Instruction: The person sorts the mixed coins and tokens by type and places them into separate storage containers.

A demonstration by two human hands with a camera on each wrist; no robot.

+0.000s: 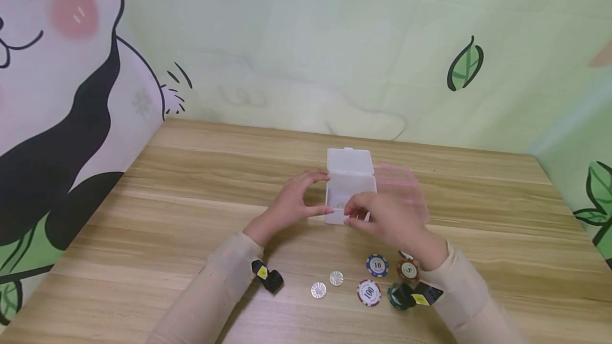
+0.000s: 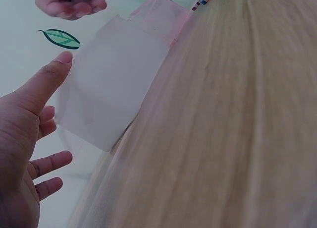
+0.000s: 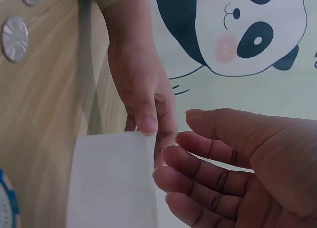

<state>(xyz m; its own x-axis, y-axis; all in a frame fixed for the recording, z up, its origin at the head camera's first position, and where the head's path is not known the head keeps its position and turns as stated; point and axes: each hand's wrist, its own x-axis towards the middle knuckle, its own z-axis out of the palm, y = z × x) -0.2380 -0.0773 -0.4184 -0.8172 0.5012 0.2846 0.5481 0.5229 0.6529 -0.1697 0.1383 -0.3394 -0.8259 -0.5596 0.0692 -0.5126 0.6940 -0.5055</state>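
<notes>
A white lidded box stands on the table with its lid raised at the back. Small pale yellowish bits lie inside it. My left hand reaches along the box's left side, thumb on the near rim; in the left wrist view its fingers are spread. Over the near right part of the box hovers my right hand, fingers loosely bent. The right wrist view shows its thumb apart from the fingers and nothing visible between them.
A see-through pink container sits right behind the box. Nearer me lie two silver coins, a blue chip, a red-rimmed chip, a brownish chip and a green chip. A printed cloth hangs behind the table.
</notes>
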